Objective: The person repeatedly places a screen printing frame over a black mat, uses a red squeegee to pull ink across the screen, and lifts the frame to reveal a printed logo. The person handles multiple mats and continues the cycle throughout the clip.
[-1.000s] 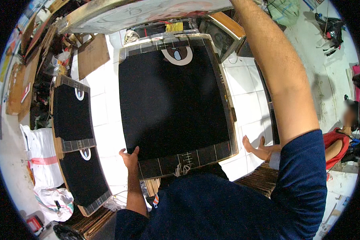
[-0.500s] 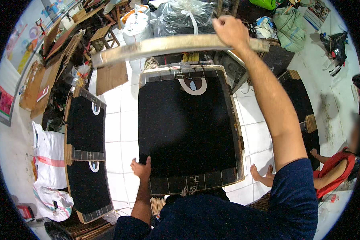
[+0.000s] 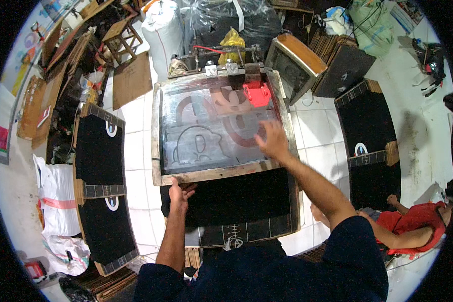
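Observation:
A wooden-framed printing screen [image 3: 189, 176] lies over the far part of a black cloth panel [image 3: 236, 201]. Faint cartoon outlines show on its grey mesh. My left hand [image 3: 178, 196] is at the frame's near left corner, thumb against the wood and fingers stretched out just below the edge. Over the right half of the mesh hovers my right hand [image 3: 274, 141], fingers apart and slightly blurred, with nothing in it. Beyond it, a bright red patch of what looks like ink [image 3: 257, 94] lies near the far edge, a small dark block [image 3: 252, 74] at its end.
Metal hinge clamps [image 3: 231, 69] stand along the screen's far edge. Boards with black panels flank me at left [image 3: 103, 151] and right [image 3: 370, 121]. Another framed screen [image 3: 297, 63] leans at the far right. A person in red [image 3: 412, 226] crouches at the right.
The raised screen has come down over the black panel, and my right hand has let go of its edge and moved nearer. My left hand has moved up to the frame's near corner.

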A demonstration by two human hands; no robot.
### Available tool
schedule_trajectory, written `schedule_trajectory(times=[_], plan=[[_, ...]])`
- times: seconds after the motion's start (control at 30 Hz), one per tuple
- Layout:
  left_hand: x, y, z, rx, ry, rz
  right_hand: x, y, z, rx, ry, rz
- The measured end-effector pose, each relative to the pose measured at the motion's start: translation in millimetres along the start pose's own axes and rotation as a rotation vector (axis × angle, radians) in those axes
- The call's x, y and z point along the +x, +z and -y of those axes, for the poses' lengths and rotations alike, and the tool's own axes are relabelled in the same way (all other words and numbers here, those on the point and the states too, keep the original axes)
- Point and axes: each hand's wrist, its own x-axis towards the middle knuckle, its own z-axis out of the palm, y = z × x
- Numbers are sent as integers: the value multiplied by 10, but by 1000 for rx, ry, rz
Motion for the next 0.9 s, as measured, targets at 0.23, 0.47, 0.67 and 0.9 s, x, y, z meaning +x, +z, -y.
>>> schedule_trajectory(times=[0.23, 0.47, 0.67, 0.9], plan=[[-11, -17, 471, 1287, 1265, -203, 1894, 526, -986, -275, -172, -137], [319, 34, 693, 1418, 1334, -134, 2662, 655, -1199, -489, -268, 107], [381, -67, 782, 1482, 1249, -130, 2633, 479, -1270, -185, -228, 305], [382, -61, 770, 1446, 1247, -130, 2542, 649, -1273, -131, -280, 169]])
